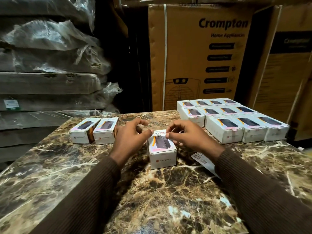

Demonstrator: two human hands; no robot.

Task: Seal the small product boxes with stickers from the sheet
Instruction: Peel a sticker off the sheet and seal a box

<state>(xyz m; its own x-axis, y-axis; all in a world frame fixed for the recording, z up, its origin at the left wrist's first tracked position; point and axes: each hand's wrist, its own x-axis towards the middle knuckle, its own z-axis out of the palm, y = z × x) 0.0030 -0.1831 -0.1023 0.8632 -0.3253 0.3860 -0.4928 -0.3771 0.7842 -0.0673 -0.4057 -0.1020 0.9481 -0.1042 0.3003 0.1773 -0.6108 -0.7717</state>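
- We see a white product box [162,150] lying flat on the marble tabletop [168,200], in the middle, between both hands; its near end face carries a red logo and its top shows a dark device picture.
- Our left hand [130,141] hovers just left of that box with its fingers loosely curled and its thumb tip by the box's far left corner; we cannot tell whether it touches the box, and it holds nothing that we can make out.
- Our right hand [187,137] sits over the box's far right corner with thumb and forefinger pinched together; something pale shows between them, too small for us to name.
- The sticker sheet [205,162] lies flat on the marble just right of the box, partly under our right wrist and brown sleeve [261,191].
- Two more boxes [94,130] stand side by side at the far left of the top.
- A block of boxes in rows [233,119] fills the far right corner.
- Behind stands a large Crompton carton [199,56], with plastic-wrapped bundles [47,65] stacked to the left.
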